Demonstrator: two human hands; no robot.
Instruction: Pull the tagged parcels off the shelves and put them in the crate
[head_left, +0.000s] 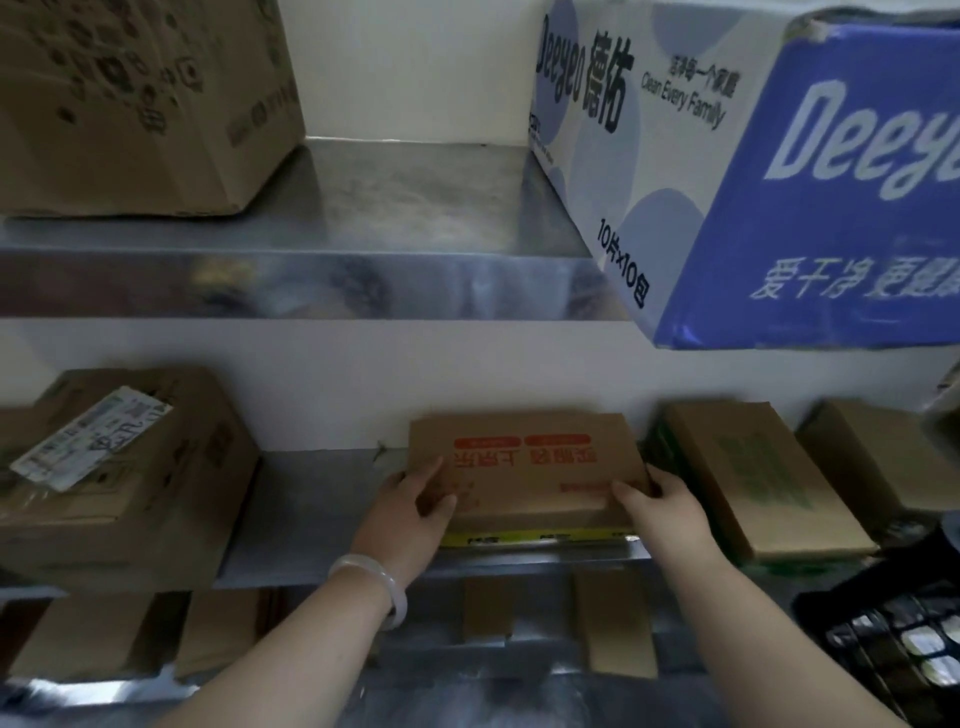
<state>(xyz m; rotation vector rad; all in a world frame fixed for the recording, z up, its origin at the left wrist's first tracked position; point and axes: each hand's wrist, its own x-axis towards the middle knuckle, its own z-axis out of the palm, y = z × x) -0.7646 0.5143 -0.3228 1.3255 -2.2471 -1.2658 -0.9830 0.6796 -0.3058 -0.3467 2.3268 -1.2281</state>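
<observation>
Top shelf: blue-white Deeyeo carton R, overhanging the front lip; big brown carton L, bare steel btwn. Mid shelf: labelled box far L, open gap, then flat brown parcel w/ red print at centre, near edge at shelf front. Green-print box just beside its R edge, tight. Black gridded crate low R. Left hand grips parcel's near-L corner, thumb on top, fingers curled round. Right hand likewise on near-R corner. Pale bangle on L wrist.
</observation>
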